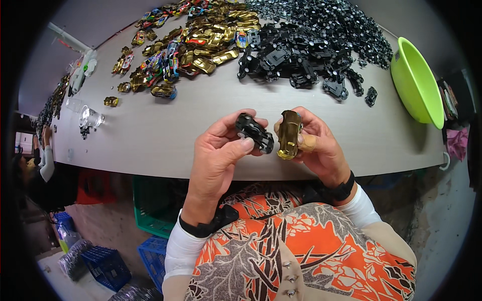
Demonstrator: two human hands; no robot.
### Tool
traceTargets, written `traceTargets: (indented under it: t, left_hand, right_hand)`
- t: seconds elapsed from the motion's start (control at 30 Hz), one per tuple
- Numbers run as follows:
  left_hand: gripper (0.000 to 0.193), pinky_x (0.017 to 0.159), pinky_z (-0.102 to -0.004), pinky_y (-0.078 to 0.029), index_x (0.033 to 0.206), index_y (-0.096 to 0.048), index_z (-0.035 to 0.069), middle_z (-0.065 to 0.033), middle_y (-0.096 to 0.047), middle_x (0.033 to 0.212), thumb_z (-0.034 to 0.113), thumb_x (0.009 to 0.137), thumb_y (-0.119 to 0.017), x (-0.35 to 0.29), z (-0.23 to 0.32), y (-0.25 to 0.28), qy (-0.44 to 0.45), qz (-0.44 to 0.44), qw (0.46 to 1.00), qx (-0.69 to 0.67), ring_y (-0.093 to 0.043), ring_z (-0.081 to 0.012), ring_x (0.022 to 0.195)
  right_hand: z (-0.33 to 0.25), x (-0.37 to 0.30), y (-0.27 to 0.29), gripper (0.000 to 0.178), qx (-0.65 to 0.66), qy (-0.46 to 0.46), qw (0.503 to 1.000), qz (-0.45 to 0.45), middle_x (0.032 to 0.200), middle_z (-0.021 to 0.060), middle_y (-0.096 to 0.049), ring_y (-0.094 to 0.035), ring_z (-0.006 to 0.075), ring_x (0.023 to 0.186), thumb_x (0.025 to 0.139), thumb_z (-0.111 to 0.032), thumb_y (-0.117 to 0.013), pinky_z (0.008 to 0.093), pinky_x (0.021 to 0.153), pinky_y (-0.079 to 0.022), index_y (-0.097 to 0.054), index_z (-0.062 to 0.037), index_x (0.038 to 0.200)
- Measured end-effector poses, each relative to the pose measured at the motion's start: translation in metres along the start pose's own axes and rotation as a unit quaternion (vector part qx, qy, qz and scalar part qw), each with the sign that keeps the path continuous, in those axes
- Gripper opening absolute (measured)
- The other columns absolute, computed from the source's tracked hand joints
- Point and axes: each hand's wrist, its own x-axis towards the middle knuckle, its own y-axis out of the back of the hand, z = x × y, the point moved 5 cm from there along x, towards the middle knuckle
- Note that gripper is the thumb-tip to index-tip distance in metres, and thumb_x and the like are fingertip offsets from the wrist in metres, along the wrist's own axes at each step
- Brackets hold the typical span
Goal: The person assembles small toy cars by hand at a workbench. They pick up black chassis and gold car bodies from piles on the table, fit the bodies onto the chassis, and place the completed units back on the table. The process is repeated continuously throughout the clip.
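Above the table's near edge, my left hand (217, 150) grips a black toy car chassis (254, 133) with small wheels, thumb on top and fingers behind. Close beside it on the right, my right hand (321, 145) holds a gold toy car body (289, 134), its thumb pressed along the side. A narrow gap separates the two parts. A tan wrap covers part of my right thumb. Farther back lie a heap of gold and multicoloured car bodies (213, 37) and, to its right, a heap of black chassis (301, 52).
A lime-green basin (417, 83) stands at the table's right edge. A clear plastic cup (90, 116) is at the left. Below the table are a green crate (150, 208) and blue baskets (106, 267). Another person's arm (46, 160) shows at the far left.
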Motion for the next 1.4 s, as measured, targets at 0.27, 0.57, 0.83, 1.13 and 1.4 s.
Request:
traceTargets:
  t: [0.27,0.57,0.83,1.13,1.4]
  left_hand:
    - [0.038,0.082,-0.0355,-0.053,0.109,-0.043,0.001,-0.0207,-0.057,0.111,-0.011,0.074,-0.051,0.002,-0.003,0.009,-0.035,0.039,0.998,-0.040,-0.060,-0.0217,0.098]
    - [0.035,0.091,-0.0309,-0.046,0.109,-0.041,0.002,-0.0165,-0.055,0.113,-0.010,0.078,-0.051,-0.004,-0.012,-0.004,-0.045,0.018,0.997,0.064,-0.055,-0.0176,0.102]
    - [0.026,0.077,-0.0226,-0.049,0.108,-0.058,-0.004,-0.0106,-0.060,0.107,0.004,0.084,-0.062,-0.006,-0.015,-0.004,-0.008,0.038,0.988,0.150,-0.059,-0.0112,0.088]
    - [0.037,0.068,-0.0230,-0.054,0.110,-0.055,-0.004,-0.0096,-0.062,0.095,-0.001,0.076,-0.069,0.000,-0.022,0.020,0.121,-0.003,0.985,0.126,-0.062,-0.0128,0.082]
    - [0.052,0.074,-0.0372,-0.057,0.123,-0.045,-0.001,-0.0148,-0.058,0.105,-0.005,0.075,-0.064,0.001,-0.028,0.017,0.093,-0.008,0.993,-0.065,-0.062,-0.0255,0.094]
  right_hand:
    - [0.003,-0.006,-0.011,0.037,-0.078,-0.002,0.997,0.017,0.090,0.0017,-0.057,-0.055,0.0066,0.073,0.077,-0.012,-0.067,0.0178,0.051,-0.041,-0.049,-0.0040,0.109]
    - [0.015,-0.002,-0.005,0.032,-0.126,0.018,0.992,0.025,0.094,0.0015,-0.059,-0.056,0.0063,0.081,0.080,-0.009,-0.065,0.0172,0.055,-0.043,-0.051,-0.0034,0.109]
    - [0.010,0.000,-0.008,0.030,-0.195,0.055,0.978,0.045,0.092,0.0010,-0.057,-0.055,0.0057,0.081,0.080,-0.005,-0.064,0.0177,0.061,-0.043,-0.051,-0.0021,0.107]
    - [0.008,-0.002,-0.016,0.025,-0.427,0.110,0.898,-0.003,0.088,0.0040,-0.051,-0.052,0.0086,0.075,0.075,0.001,-0.059,0.0216,0.061,-0.043,-0.053,0.0015,0.100]
    - [0.003,-0.004,-0.005,0.031,-0.253,0.057,0.964,0.054,0.092,-0.0012,-0.053,-0.050,0.0042,0.080,0.078,0.001,-0.062,0.0191,0.065,-0.043,-0.051,-0.0013,0.107]
